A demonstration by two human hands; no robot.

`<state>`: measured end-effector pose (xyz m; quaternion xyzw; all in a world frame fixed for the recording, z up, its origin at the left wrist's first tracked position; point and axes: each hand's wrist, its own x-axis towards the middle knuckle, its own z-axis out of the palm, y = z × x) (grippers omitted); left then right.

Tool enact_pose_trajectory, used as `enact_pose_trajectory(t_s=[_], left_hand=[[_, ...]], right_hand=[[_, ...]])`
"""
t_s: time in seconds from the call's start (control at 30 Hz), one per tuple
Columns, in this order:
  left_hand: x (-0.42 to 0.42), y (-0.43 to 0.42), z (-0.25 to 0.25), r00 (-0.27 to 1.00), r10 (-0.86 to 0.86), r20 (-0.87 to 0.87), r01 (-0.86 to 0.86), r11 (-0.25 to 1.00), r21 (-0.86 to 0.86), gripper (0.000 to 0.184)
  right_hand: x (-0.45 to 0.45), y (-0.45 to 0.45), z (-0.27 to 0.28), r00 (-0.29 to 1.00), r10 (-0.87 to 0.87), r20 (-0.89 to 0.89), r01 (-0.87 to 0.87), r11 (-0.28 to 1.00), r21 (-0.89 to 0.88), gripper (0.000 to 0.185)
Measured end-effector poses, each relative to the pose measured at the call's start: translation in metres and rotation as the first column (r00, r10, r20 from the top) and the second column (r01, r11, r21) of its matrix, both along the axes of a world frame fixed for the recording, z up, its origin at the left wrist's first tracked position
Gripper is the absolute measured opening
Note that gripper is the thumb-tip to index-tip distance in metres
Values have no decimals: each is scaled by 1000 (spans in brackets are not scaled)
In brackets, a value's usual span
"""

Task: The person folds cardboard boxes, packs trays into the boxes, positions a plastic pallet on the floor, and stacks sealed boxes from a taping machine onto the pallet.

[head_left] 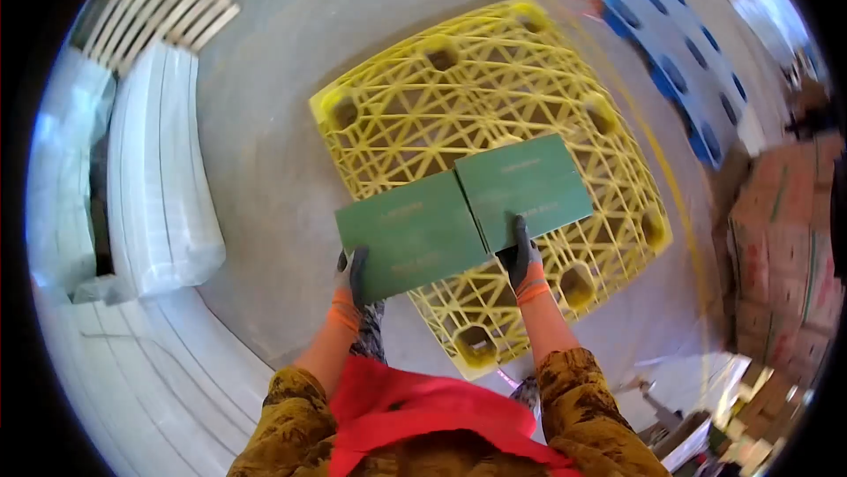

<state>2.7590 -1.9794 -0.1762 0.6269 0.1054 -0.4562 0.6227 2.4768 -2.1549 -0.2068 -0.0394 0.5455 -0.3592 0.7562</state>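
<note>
Two green boxes are held side by side above a yellow plastic pallet [459, 97]. The left green box [410, 234] has my left hand [355, 276], in a dark glove with an orange cuff, gripping its near left corner. My right hand [522, 256], gloved the same way, holds the right green box [525, 181] at its near edge, with the thumb on top and the other fingers hidden below. A narrow dark gap shows between the boxes. Pallet lattice is visible around them.
A blue pallet [679, 62] lies at the upper right. Stacked brown cartons [785, 239] stand at the right. White wrapped stacks [159, 177] line the left side, with wooden slats [154, 5] at the upper left. A yellow line [675, 186] runs along the floor.
</note>
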Motion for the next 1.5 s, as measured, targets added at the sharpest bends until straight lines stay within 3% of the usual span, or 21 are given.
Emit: enact_pose_trajectory(t_s=[0.07, 0.17, 0.23, 0.27, 0.33, 0.5, 0.67, 0.73, 0.77, 0.87, 0.97, 1.07, 1.17, 1.3, 1.37, 1.43, 1.5], left_hand=[[94, -32, -37, 992, 107, -65, -109, 993, -33, 42], [195, -84, -76, 998, 65, -18, -65, 998, -13, 45], [260, -94, -154, 996, 49, 81, -40, 993, -112, 44], [280, -109, -167, 995, 49, 83, -40, 994, -101, 45], [314, -148, -177, 994, 41, 98, -33, 996, -87, 45], [383, -201, -261, 976, 216, 25, -207, 958, -197, 47], [417, -233, -330, 966, 246, 77, -231, 960, -160, 43], [425, -229, -366, 949, 314, 26, -305, 935, -183, 42], [428, -231, -378, 938, 347, -3, -340, 919, -200, 42], [435, -238, -372, 967, 254, 26, -245, 953, -180, 45], [441, -251, -359, 979, 82, 189, -83, 997, -4, 47], [446, -253, -386, 964, 95, 247, -68, 991, -118, 46], [446, -256, -381, 958, -4, 288, 20, 998, -54, 45], [451, -257, -392, 968, -3, 252, 26, 996, -89, 43], [455, -256, -390, 973, -51, 224, 61, 997, -39, 42], [462, -233, -412, 950, -28, 310, 37, 999, -24, 45], [429, -217, -354, 918, 2, 398, -8, 1000, 12, 46]], right_hand=[[101, -43, -51, 996, 91, 11, -91, 996, -1, 50], [221, -107, -114, 983, 180, 31, -177, 981, -80, 48], [296, -145, -141, 977, 213, 10, -211, 970, -122, 48], [321, -162, -157, 974, 227, -4, -225, 964, -140, 48], [355, -200, -202, 954, 297, -40, -300, 949, -96, 49], [432, -267, -267, 917, 395, -64, -400, 909, -121, 55], [461, -292, -311, 914, 393, -102, -405, 899, -167, 53], [459, -300, -339, 915, 380, -136, -397, 908, -138, 50], [459, -293, -325, 927, 353, -131, -373, 908, -191, 48], [458, -294, -311, 903, 382, -199, -420, 882, -213, 49], [463, -305, -319, 911, 347, -224, -392, 896, -206, 49], [466, -317, -314, 897, 365, -249, -416, 888, -196, 49], [465, -322, -311, 881, 409, -238, -456, 869, -194, 51], [461, -329, -311, 828, 501, -252, -539, 836, -106, 56], [460, -327, -315, 861, 457, -221, -488, 866, -110, 61], [456, -307, -301, 912, 364, -188, -391, 910, -138, 63], [424, -266, -288, 949, 296, -113, -313, 931, -186, 60]])
